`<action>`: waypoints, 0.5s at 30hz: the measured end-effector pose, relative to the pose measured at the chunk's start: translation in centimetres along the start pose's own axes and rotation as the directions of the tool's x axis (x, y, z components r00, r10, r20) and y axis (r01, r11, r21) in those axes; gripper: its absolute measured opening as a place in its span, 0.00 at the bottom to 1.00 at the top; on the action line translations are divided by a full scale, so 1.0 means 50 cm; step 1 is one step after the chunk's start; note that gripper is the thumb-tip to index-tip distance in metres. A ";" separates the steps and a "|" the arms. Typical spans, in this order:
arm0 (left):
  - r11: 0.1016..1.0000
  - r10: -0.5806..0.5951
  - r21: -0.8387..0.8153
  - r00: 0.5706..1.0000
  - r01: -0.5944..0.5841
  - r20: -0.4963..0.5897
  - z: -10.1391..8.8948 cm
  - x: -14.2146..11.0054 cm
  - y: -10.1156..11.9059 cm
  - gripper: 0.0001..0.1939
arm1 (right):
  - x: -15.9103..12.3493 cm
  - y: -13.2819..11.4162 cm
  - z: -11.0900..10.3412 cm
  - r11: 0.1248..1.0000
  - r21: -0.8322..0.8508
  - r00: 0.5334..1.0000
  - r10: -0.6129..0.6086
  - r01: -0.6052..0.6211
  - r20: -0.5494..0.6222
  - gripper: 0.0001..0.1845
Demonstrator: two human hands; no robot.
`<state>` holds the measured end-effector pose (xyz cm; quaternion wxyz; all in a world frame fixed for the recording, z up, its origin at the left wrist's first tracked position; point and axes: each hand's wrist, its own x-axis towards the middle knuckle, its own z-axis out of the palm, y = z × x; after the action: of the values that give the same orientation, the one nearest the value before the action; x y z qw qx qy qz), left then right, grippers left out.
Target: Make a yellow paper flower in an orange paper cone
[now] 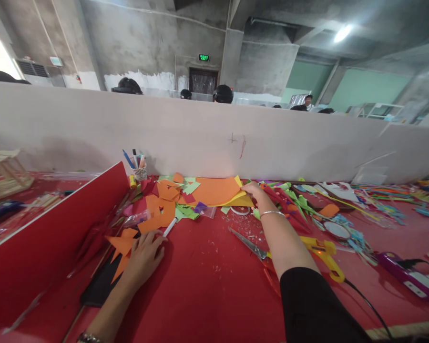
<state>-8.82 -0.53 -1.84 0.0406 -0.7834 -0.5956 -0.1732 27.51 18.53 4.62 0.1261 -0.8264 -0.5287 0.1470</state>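
My left hand (145, 256) lies palm down, fingers loosely apart, over cut orange pieces (120, 244) with pointed tips. A white marker (170, 227) lies by its fingertips. At the back of the table, my right hand (253, 189) has its fingers closed at the right edge of an orange sheet (214, 190), which curls up slightly there. Yellow sheets (241, 200) show beneath it. Scissors (249, 243) lie with blades apart beside my right forearm, their handles partly hidden by it. A dark flat object (100, 287) sits under the orange pieces near my left wrist.
Green, red and orange scraps (186, 212) crowd the back. A yellow glue gun (320, 250) with a cord lies right of my forearm, before a purple power strip (407, 276). A red upright board (60, 243) stands left; a pen cup (140, 171) stands by the white partition (186, 128).
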 end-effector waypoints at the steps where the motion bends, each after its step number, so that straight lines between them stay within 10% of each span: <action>1: 1.000 -0.002 0.000 1.000 0.002 0.001 -0.001 0.000 0.001 0.12 | -0.002 -0.004 -0.007 1.000 -0.011 1.000 -0.020 0.020 0.001 0.16; 15: 1.000 -0.013 0.016 0.995 0.015 -0.097 -0.014 0.007 0.015 0.13 | -0.090 -0.116 -0.192 0.941 -0.185 0.817 -0.338 0.283 -0.467 0.16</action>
<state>-8.16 -0.62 -0.97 0.0746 -0.7696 -0.5997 -0.2061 24.49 16.29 16.10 0.2342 -0.7445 -0.6137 -0.1193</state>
